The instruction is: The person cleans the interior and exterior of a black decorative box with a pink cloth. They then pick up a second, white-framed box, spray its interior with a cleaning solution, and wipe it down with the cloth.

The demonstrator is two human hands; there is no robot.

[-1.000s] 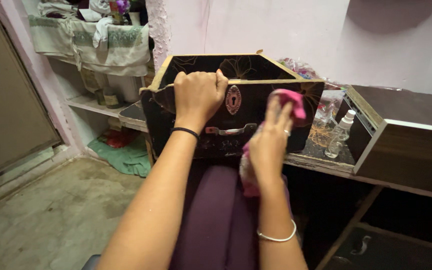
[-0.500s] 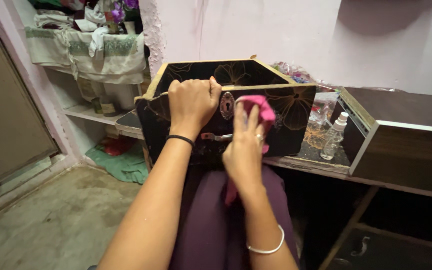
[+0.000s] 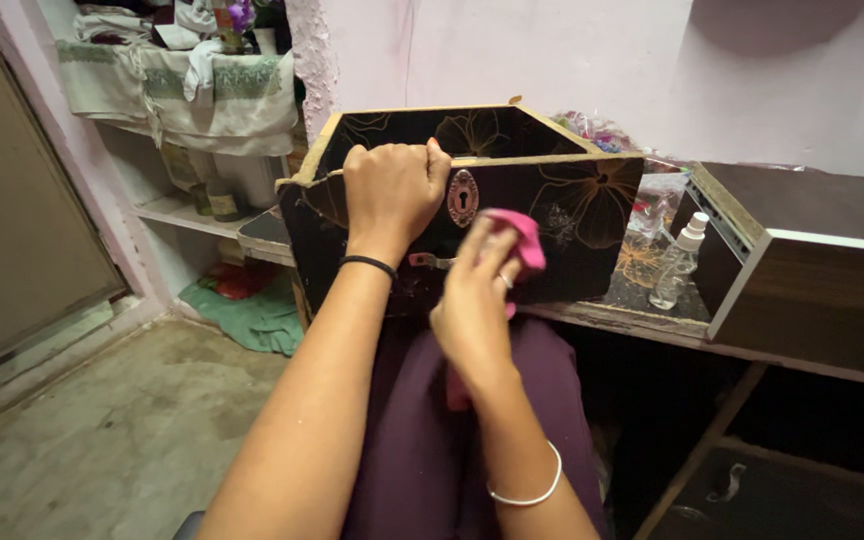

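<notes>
- Gripping the black box's [image 3: 572,200] top edge, your left hand [image 3: 389,192] steadies it on your lap.
- Your right hand [image 3: 472,300] clutches a pink cloth [image 3: 517,240] against its front.
- At 3 o'clock, a spray bottle [image 3: 677,262] stands on the worktop [image 3: 652,325].

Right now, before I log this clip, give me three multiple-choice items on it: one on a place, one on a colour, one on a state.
1. Where does the left hand rest?
A. on the drawer's top edge
B. on the floor
C. on the spray bottle

2. What colour is the cloth in the right hand?
A. green
B. pink
C. white

3. How does the black flowered drawer stand?
A. shut in the desk
B. upside down on the floor
C. pulled out, propped upright at the person's lap

Answers: 1 A, fingers curl over the rim. 2 B, bright pink at the fingertips. 3 C, the keyhole plate faces the person.
</notes>
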